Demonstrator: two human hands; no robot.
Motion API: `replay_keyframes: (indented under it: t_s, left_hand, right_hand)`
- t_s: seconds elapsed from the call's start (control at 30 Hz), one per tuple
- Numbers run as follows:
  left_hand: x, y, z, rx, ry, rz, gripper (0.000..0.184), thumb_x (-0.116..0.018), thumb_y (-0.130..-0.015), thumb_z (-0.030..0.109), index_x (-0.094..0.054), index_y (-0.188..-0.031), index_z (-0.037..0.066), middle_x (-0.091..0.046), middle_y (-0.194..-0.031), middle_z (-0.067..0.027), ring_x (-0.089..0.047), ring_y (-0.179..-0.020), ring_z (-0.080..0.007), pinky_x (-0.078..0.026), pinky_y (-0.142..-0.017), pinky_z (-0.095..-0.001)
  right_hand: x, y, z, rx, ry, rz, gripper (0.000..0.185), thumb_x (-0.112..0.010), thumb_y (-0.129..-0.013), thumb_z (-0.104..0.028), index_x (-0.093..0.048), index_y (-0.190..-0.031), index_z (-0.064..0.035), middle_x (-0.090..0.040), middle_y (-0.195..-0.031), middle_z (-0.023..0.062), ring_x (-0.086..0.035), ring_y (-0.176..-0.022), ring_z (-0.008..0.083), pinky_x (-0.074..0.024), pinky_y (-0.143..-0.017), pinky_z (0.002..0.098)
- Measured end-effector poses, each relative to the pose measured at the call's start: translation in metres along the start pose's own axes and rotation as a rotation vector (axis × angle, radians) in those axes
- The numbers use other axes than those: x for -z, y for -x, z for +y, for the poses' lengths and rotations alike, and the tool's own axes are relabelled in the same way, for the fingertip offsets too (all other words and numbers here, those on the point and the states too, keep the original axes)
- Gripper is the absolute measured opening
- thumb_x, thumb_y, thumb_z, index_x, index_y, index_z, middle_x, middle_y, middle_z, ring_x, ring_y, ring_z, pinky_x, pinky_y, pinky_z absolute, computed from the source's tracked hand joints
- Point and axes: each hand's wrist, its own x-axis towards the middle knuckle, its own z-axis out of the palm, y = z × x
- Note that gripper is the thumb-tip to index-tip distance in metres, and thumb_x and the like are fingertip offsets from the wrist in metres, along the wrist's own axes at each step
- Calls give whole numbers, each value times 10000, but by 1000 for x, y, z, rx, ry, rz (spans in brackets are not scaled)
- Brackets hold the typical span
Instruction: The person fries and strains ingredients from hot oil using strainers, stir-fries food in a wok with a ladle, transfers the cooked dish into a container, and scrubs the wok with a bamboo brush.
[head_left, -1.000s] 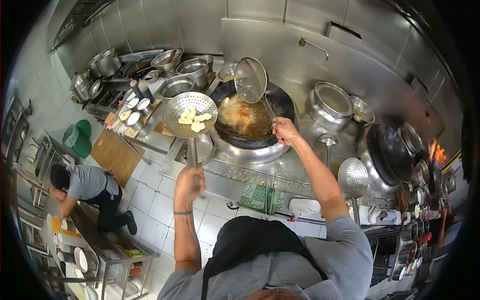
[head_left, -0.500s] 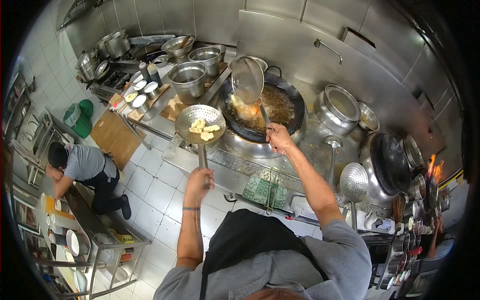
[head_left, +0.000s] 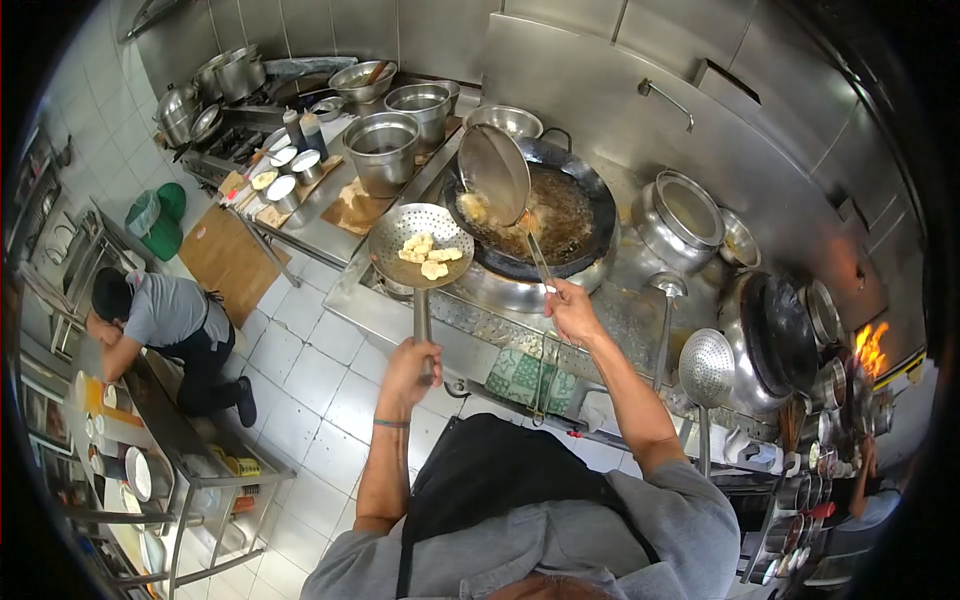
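Observation:
My left hand [head_left: 410, 372] is closed round the handle of a perforated ladle [head_left: 396, 222]. Several pale yellow pieces [head_left: 428, 255] lie in the ladle's bowl, left of the wok. The handle of a round mesh strainer [head_left: 494, 174] is gripped in my right hand [head_left: 572, 308]. That strainer is tilted over the left part of a large black wok [head_left: 598, 215] of bubbling brown oil. Some yellowish food shows in the oil below the mesh.
Steel pots [head_left: 382, 150] and small containers stand at the left. A lidded pot [head_left: 683, 215], a resting ladle [head_left: 664, 320], another perforated ladle [head_left: 706, 368] and a second wok [head_left: 785, 330] are at the right, with flames [head_left: 872, 350] beyond. A person [head_left: 170, 320] leans on a table.
The strainer has lowered towards the oil and its handle has swung more upright. The perforated ladle with the yellow pieces stays in my left hand. The camera view has shifted.

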Motion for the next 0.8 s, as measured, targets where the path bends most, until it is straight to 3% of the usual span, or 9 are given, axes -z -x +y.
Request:
replay_keyframes:
  t_s: [0.17,0.27,0.47,0.57,0.67,0.7,0.8]
  left_hand:
    - [0,2,-4,-1,-21,12,180,-602,-826,64,-475,-935,-3,-520,-687,-91,-516,-476,-182,-436,-422,-335]
    - [4,0,-6,-1,-3,2,182,-597,-827,55,-471,-941,-9,-522,-692,-99,-529,-491,-188,-436,-418,-340]
    - [2,-4,-4,4,-27,-9,186,-600,-833,56,-461,-942,-3,-526,-703,-103,-532,-515,-187,-429,-426,-333]
    - [4,-8,0,4,-18,-7,189,-606,-832,60,-464,-944,6,-526,-710,-95,-530,-521,-182,-422,-430,-330]
    - [8,-9,1,6,9,-5,182,-608,-834,68,-472,-944,15,-525,-711,-78,-527,-527,-177,-419,-434,-332]
    - [12,-12,-2,7,4,-14,165,-606,-836,78,-482,-930,23,-523,-714,-64,-526,-536,-172,-415,-440,-328]
    - [24,-25,-8,7,19,-27,132,-601,-839,86,-501,-902,27,-525,-719,-58,-521,-536,-169,-408,-440,-324]
  right_hand:
    - [2,14,-1,-64,18,-18,315,-473,-1002,-86,-505,-1307,-14,-539,-699,41,-374,-309,103,-269,-256,296]
    - [2,22,-1,-94,-200,-30,345,-482,-1008,-94,-472,-1342,-9,-536,-699,38,-372,-319,94,-278,-260,285]
    - [9,40,-18,-78,-271,-108,386,-510,-1009,-113,-445,-1370,9,-531,-702,28,-357,-322,80,-271,-265,265]
    - [17,44,-27,-2,-144,-11,351,-502,-997,-84,-508,-1330,29,-572,-715,66,-496,-394,118,-390,-346,292]
    - [35,13,15,410,347,342,325,-530,-970,-78,-589,-1278,9,-655,-737,152,-647,-567,211,-515,-551,362]
    - [36,29,-13,300,435,442,341,-569,-923,-82,-628,-1253,-24,-688,-804,233,-703,-763,343,-525,-737,412]
    - [52,16,5,314,678,463,407,-592,-896,-111,-606,-1296,-41,-687,-879,268,-677,-816,437,-522,-749,446]
